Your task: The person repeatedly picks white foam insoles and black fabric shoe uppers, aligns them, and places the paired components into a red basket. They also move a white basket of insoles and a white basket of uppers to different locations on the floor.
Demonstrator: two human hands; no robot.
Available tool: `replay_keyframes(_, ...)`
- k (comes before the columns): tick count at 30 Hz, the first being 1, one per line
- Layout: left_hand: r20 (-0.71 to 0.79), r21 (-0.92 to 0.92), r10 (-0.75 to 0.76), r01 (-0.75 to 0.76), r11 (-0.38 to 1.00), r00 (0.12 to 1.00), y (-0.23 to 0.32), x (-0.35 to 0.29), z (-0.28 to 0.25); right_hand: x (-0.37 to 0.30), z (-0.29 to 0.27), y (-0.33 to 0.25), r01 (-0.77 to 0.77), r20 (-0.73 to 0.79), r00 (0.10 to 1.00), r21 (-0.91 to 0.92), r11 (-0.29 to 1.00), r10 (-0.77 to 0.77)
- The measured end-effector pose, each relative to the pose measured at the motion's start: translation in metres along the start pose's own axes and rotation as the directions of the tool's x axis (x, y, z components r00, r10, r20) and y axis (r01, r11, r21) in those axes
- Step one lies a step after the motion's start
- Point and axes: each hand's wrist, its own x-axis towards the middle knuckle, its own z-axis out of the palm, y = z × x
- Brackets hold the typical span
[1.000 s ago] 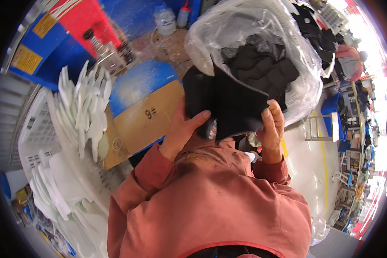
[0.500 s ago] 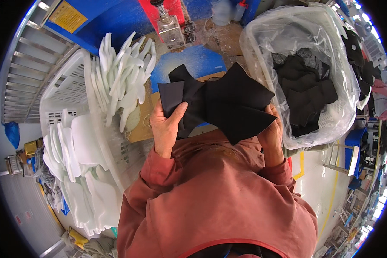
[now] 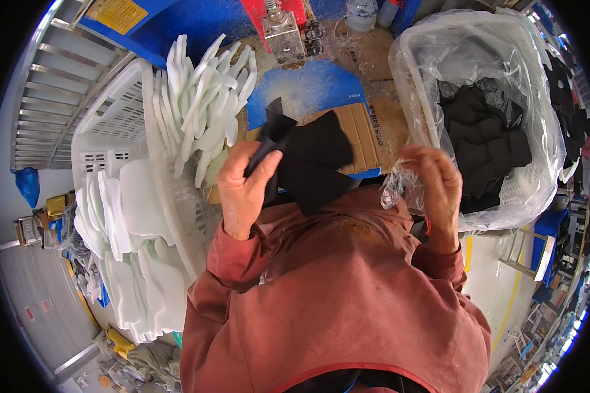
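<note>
My left hand (image 3: 244, 187) is closed on a black fabric piece (image 3: 314, 154), thumb on top. The piece is folded over near my thumb, and its wider flaps spread to the right over my lap and the table edge. My right hand (image 3: 436, 183) is apart from the fabric, raised beside the near left side of a plastic-lined crate (image 3: 421, 108). Its fingers are bent and somewhat apart, with no object visible in them. Crumpled clear plastic (image 3: 396, 187) lies just left of that hand, partly behind its fingers.
Dark fabric pieces (image 3: 482, 137) fill the lined crate. At left, a white crate (image 3: 115, 108) and the table beside it hold several white foam-like shapes (image 3: 200, 98). A metal press fixture (image 3: 285, 39) stands behind a blue sheet (image 3: 308, 85) and cardboard (image 3: 351, 128).
My right hand has let go of the fabric's right end and moved up and right. The fabric, still in my left hand, has folded in and uncovered the cardboard.
</note>
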Motion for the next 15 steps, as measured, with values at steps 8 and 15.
replay_keyframes(8, 0.538, -0.043, 0.151, -0.152, 0.987, 0.829, 0.029, 0.002, -0.006, 0.021, 0.133, 0.037, -0.479, 0.431, 0.875, 0.711, 0.515, 0.219)
replay_keyframes(15, 0.734, -0.219, 0.108, 0.083, 0.972, 0.671, 0.01, 0.001, 0.006, 0.012, 0.136, 0.094, -0.69, 0.688, 0.717, 0.723, 0.029, -0.11)
